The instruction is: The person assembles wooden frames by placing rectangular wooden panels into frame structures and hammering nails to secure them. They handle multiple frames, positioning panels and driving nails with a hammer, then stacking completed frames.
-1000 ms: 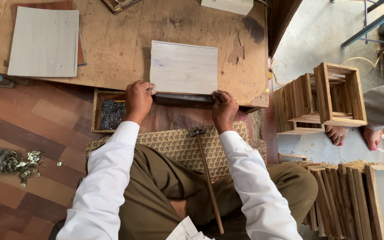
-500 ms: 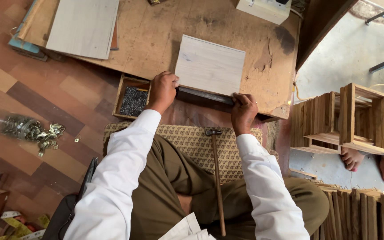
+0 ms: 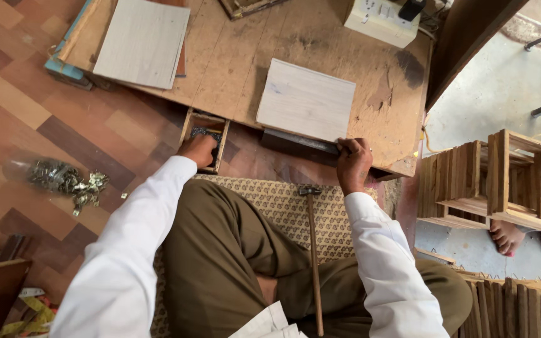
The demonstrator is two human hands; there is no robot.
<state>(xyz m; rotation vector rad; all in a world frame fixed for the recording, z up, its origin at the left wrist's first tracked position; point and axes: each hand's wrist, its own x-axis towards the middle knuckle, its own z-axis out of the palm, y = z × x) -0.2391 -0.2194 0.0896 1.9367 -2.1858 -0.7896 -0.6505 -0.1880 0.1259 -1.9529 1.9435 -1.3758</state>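
A pale whitish board [image 3: 305, 100] lies flat on a low wooden work panel [image 3: 233, 56], over a dark strip [image 3: 295, 143] at the panel's near edge. My right hand [image 3: 353, 164] grips the right end of that strip and board edge. My left hand [image 3: 198, 150] reaches into a small open wooden box [image 3: 190, 125] of dark small nails beside the panel; whether the fingers hold anything is hidden. A hammer [image 3: 312, 250] with a wooden handle lies on the patterned mat [image 3: 277, 200] between my knees.
A second pale board [image 3: 142, 41] lies at the panel's far left. A white power strip [image 3: 383, 20] sits at the back. Stacked wooden box frames [image 3: 489, 181] stand to the right, with another person's bare feet [image 3: 515, 238] beside them. A clear bag of metal bits [image 3: 64, 178] lies on the floor at left.
My left hand has left the board's near edge and moved left into the nail box. My right hand stays on the board's right end. The view has shifted.
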